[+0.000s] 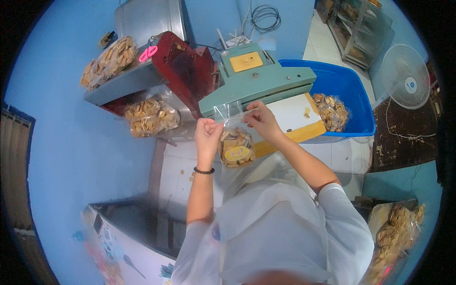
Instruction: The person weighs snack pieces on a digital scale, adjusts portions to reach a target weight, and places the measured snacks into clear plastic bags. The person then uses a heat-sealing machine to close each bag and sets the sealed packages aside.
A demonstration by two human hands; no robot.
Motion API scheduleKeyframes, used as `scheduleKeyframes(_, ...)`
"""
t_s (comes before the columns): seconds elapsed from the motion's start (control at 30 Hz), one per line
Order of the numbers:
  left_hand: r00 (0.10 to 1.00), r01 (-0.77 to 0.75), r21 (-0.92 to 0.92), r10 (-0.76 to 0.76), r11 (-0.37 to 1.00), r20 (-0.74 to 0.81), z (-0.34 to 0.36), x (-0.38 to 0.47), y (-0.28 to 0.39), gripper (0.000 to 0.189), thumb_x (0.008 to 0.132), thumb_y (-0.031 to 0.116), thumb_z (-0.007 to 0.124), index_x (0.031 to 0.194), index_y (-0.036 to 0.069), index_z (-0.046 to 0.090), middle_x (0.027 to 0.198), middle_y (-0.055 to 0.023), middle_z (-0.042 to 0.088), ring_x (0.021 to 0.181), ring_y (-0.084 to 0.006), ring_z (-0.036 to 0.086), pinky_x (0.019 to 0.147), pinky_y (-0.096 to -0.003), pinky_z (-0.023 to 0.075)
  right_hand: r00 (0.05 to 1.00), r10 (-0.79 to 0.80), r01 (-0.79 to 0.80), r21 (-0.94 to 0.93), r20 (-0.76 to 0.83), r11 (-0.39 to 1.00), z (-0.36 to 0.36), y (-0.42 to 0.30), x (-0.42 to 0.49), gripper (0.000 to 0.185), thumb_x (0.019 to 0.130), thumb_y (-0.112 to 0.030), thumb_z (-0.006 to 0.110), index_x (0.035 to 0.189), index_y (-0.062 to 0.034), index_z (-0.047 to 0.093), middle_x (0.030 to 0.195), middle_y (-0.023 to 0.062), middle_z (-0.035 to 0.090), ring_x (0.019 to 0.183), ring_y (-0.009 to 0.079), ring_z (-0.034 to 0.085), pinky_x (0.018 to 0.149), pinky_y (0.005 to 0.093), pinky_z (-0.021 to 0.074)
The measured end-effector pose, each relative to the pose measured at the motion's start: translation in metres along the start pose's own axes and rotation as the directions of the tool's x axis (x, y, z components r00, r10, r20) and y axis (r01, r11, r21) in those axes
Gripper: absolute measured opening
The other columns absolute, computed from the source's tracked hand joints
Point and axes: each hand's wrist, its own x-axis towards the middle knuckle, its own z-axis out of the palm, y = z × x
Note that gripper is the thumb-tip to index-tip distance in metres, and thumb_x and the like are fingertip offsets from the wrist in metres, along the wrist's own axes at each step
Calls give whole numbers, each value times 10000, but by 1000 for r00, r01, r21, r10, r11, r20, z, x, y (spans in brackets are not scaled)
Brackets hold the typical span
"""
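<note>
A clear plastic bag of brown, chip-like snacks (pixel 238 148) with a yellow oval label hangs upright between my hands. My left hand (pixel 208 137) pinches one side of its gathered neck, and my right hand (pixel 263 121) grips the other side. The bag's loose top reaches the front edge of a green foot-style bag sealer (pixel 256 83). Just under my right hand is the sealer's white shelf (pixel 292 114) with yellow edging; a few crumbs lie on it. Whether the bag's mouth is inside the sealing jaws is hard to tell.
At right, a blue plastic tub (pixel 359 103) holds filled bags (pixel 330 112). More filled bags (pixel 152 115) sit on the left stand, near pink-handled scissors (pixel 148 53) and a red metal housing (pixel 178 64). A fan (pixel 406 76) stands far right. Crumbs dot the tiled floor (pixel 174 160).
</note>
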Motion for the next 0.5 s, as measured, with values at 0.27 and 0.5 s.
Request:
scheduleKeyframes(0.27, 999, 14, -66, -12, 998, 39, -19, 22, -53, 125, 953, 32, 648, 1054, -9, 586, 887, -36, 679, 756, -74, 619, 693, -217, 499, 994, 75, -78, 30, 79, 997, 17, 30, -1, 404, 1068, -267, 485, 1367, -2, 543, 1243, 84, 638, 1108, 148, 601, 947, 280, 474)
scheduleKeyframes(0.5, 994, -39, -133, 25, 990, -110, -11, -53, -68, 525, 1089, 380, 337, 1429, -9, 429, 1395, -150, 512, 1296, -243, 490, 1104, -367, 373, 968, 202, -229, 187, 149, 955, 47, 49, 19, 423, 1072, -332, 464, 1308, -9, 599, 1247, 90, 633, 1135, 142, 595, 973, 280, 474)
